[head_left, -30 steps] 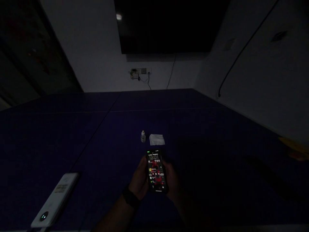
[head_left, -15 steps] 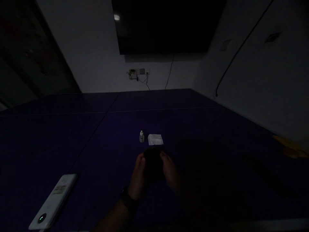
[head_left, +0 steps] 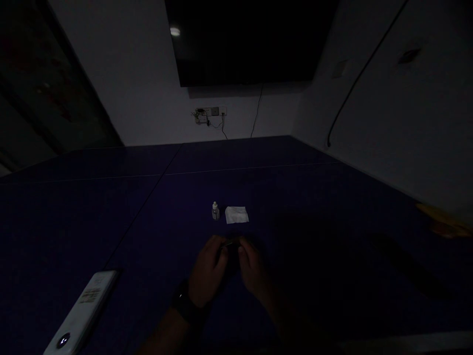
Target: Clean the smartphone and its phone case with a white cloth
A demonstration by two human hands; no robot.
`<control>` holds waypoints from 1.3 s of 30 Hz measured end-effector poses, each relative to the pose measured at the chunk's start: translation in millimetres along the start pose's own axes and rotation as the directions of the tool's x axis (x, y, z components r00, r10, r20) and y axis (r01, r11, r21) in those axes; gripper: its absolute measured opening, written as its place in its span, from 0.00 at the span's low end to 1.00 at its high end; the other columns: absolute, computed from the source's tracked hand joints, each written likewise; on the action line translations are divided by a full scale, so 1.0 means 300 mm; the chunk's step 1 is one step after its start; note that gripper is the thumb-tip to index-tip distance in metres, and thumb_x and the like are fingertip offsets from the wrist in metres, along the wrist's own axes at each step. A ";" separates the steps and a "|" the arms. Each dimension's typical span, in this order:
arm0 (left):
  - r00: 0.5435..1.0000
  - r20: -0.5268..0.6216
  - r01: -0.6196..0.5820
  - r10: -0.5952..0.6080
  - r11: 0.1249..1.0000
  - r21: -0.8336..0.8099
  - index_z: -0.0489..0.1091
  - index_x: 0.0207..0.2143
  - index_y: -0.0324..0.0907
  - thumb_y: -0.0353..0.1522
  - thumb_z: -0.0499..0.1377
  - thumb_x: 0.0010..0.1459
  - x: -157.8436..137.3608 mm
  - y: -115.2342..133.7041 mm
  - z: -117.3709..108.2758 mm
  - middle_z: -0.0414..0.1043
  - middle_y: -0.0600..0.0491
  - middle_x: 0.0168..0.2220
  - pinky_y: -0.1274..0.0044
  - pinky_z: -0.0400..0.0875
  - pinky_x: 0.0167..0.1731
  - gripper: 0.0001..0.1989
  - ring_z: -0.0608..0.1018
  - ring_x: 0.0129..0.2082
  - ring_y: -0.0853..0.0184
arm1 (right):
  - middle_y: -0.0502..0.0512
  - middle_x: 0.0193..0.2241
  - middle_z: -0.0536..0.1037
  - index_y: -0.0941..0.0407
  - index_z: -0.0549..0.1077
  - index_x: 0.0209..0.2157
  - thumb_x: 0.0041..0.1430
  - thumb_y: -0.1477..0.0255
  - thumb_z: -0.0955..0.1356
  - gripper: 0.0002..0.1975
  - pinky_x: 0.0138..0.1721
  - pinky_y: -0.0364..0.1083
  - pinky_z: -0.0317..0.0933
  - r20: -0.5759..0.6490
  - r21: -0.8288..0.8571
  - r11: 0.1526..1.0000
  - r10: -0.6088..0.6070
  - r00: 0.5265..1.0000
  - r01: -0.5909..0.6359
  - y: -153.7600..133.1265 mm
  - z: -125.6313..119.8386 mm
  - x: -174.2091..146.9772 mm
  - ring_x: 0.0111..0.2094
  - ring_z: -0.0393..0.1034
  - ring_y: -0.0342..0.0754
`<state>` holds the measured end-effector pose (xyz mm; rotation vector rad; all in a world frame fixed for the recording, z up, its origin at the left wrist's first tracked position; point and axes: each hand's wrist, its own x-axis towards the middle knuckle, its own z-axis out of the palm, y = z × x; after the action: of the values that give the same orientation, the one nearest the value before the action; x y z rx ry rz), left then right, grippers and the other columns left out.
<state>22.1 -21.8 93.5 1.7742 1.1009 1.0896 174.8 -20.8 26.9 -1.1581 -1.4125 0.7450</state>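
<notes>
The scene is very dark. My left hand (head_left: 209,268), with a dark watch (head_left: 184,300) on its wrist, grips the left side of a dark, flat thing (head_left: 229,243). My right hand (head_left: 252,267) grips its right side, fingers curled round the far edge. The thing shows nearly edge-on with a faint greenish glint; its kind I cannot make out. Just beyond the hands, a folded white cloth or tissue (head_left: 237,215) lies flat on the blue table (head_left: 177,202). Left of the cloth stands a small clear bottle (head_left: 216,212) with a white cap, touched by neither hand.
A white device (head_left: 83,310) with a small lit round display lies at the front left. Something yellowish (head_left: 443,219) rests by the right wall, and a long dark shape (head_left: 410,264) lies nearer. A wall screen (head_left: 247,44) hangs above sockets and cables (head_left: 209,114).
The dark flat thing has been tipped from showing its broad face to nearly edge-on. Both hands have turned with it, and their fingers now curl over its far edge.
</notes>
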 end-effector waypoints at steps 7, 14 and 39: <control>0.993 0.071 -0.107 0.090 0.953 0.283 0.71 0.39 0.45 0.36 0.50 0.68 -0.024 0.022 -0.013 0.76 0.51 0.36 0.71 0.66 0.37 0.11 0.77 0.36 0.61 | 0.54 0.33 0.73 0.53 0.68 0.36 0.69 0.70 0.58 0.10 0.38 0.48 0.62 0.150 -0.125 0.961 -0.226 0.962 0.245 -0.056 -0.022 -0.003 0.35 0.69 0.50; 0.984 0.067 -0.179 0.166 0.890 0.419 0.64 0.33 0.45 0.36 0.47 0.68 -0.048 0.001 0.013 0.71 0.53 0.29 0.73 0.63 0.30 0.11 0.74 0.29 0.63 | 0.51 0.30 0.69 0.52 0.63 0.37 0.69 0.71 0.56 0.08 0.33 0.47 0.58 0.174 -0.104 0.949 -0.278 0.945 0.299 -0.063 -0.013 -0.028 0.30 0.65 0.49; 0.951 0.133 -0.308 0.278 0.847 0.433 0.63 0.34 0.45 0.37 0.43 0.71 -0.076 -0.025 0.006 0.71 0.52 0.30 0.73 0.63 0.29 0.14 0.73 0.28 0.63 | 0.56 0.35 0.71 0.53 0.67 0.39 0.71 0.67 0.54 0.13 0.42 0.52 0.63 0.219 -0.111 0.955 -0.245 0.944 0.274 -0.064 -0.016 -0.078 0.37 0.67 0.53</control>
<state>15.9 -40.9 80.0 2.3948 1.1300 0.9928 172.9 -49.7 37.2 -0.9949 -1.7749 0.5954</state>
